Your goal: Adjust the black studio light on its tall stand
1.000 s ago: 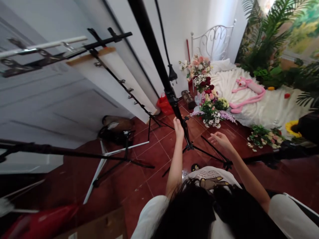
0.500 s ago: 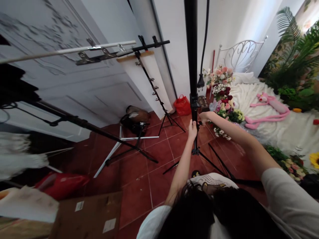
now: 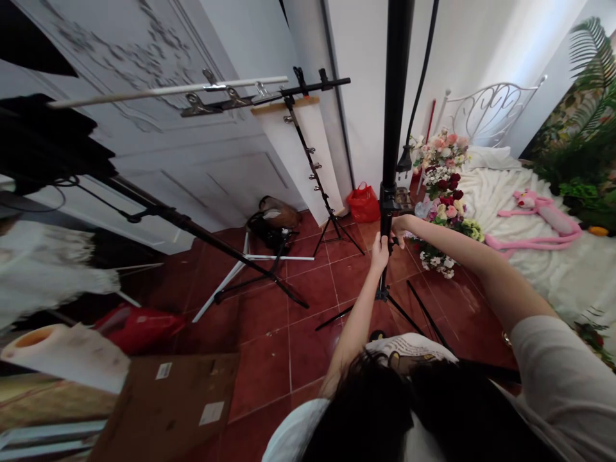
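Observation:
A thick black stand pole point(image 3: 395, 96) rises upright in front of me from spread tripod legs on the tiled floor. My left hand point(image 3: 380, 252) is wrapped round the pole's lower section, below the black collar point(image 3: 389, 199). On the pole's right side, my right hand point(image 3: 401, 226) has its fingers closed at a small dark knob point(image 3: 393, 242), which they partly hide. A black cable with a plug point(image 3: 405, 158) hangs beside the pole, above my right hand.
Left are another black stand point(image 3: 168, 217), a white pole with clips point(image 3: 178, 90) and a cardboard box point(image 3: 163, 398). A small tripod point(image 3: 333, 221) and red bag point(image 3: 364, 203) stand ahead. Flowers point(image 3: 445, 186) and a bed with a pink plush toy point(image 3: 553, 218) lie right.
The view has turned left, so the surroundings and the pole appear farther right. Both hands stay at the same places on the pole.

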`<state>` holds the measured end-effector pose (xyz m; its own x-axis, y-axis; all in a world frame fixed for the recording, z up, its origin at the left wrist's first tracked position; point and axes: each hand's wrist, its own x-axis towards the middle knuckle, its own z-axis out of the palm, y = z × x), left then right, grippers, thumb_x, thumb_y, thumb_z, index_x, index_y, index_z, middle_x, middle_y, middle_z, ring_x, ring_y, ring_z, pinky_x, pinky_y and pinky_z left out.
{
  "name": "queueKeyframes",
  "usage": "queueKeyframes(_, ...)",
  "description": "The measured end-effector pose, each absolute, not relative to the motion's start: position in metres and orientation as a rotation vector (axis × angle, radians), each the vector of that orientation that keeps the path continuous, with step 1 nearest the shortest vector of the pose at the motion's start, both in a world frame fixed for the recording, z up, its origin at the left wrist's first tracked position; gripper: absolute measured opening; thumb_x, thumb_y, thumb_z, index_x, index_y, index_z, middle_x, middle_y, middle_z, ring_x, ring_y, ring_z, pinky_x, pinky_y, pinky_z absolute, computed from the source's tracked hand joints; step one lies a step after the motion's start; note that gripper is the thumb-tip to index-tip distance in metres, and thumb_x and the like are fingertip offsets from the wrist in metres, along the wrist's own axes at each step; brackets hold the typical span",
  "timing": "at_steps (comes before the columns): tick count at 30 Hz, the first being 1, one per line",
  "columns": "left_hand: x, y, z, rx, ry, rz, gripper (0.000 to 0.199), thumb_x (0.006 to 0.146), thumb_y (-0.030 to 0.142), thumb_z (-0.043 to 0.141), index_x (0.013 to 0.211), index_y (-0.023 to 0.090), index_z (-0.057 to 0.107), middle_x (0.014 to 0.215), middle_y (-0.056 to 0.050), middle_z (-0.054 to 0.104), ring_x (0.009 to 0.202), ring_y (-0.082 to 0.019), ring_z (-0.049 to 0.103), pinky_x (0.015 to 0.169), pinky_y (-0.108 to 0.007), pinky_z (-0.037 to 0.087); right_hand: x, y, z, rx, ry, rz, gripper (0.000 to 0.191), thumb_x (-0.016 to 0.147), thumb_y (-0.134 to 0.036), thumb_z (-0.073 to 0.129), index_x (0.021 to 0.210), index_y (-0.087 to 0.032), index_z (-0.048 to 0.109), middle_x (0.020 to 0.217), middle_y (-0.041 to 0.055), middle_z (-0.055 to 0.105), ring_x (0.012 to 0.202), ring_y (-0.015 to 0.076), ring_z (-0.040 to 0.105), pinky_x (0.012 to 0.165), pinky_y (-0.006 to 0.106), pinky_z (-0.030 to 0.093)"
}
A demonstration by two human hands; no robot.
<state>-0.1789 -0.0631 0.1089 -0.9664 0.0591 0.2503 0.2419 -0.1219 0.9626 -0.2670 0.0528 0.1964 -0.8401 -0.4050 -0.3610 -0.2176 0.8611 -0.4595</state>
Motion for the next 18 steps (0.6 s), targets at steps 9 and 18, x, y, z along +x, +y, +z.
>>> queueKeyframes(9,-0.179,-0.064,0.106,-0.361,-2.007,-2.209,0.062,0.086,0.08,0.036,0.087,0.022,0.054,0.08,-0.003,0.061,0.077,-0.016,0.06,0.078,-0.029,0.051,-0.256,0.057,0.208,-0.731,2.398,-0.104,0.041,0.041,-0.021,0.093,0.074,-0.017,0.07,0.083,0.0001,0.076,0.081,0.0204,0.067,0.075,0.027,0.049)
queueKeyframes(18,-0.175,-0.063,0.114,-0.296,-1.984,-2.233,0.061,0.085,0.081,0.037,0.083,0.022,0.054,0.078,-0.004,0.059,0.073,-0.017,0.058,0.074,-0.031,0.049,-0.217,0.073,0.199,-0.744,2.774,0.224,0.057,0.066,-0.036,0.09,0.115,-0.018,0.066,0.111,0.0134,0.073,0.111,0.0301,0.066,0.095,0.034,0.041)
